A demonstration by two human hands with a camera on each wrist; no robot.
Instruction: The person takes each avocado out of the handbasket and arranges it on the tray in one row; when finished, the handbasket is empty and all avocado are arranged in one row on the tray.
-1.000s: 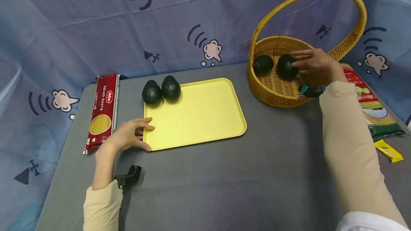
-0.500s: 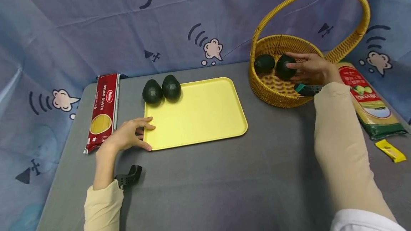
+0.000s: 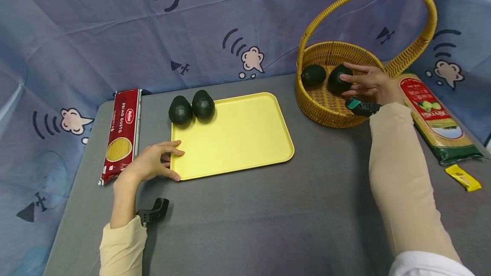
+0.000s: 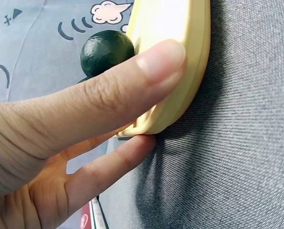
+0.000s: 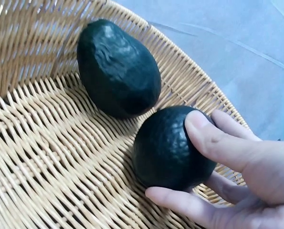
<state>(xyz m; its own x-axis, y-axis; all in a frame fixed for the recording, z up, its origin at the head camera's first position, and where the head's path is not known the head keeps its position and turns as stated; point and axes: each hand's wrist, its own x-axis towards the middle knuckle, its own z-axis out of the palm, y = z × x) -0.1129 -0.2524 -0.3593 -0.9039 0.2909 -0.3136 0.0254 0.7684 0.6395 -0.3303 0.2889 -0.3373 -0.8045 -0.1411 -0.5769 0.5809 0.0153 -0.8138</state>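
gripping a dark avocado (image 3: 335, 81), the right hand (image 3: 370, 82) works in the basket (image 3: 330, 119), right of the yellow tray (image 3: 238, 135), in the head view; a second ago its fingers stretched over that avocado, so it now seems secured. the left hand (image 3: 153, 163) stays at the tray's near left corner; two avocados (image 3: 203, 106) sit at the tray's far left. in the left wrist view, thumb and fingers are apart, touching the tray. in the right wrist view, thumb and fingers clamp the avocado beside another avocado (image 5: 118, 69); i cannot tell whether it is off the basket floor.
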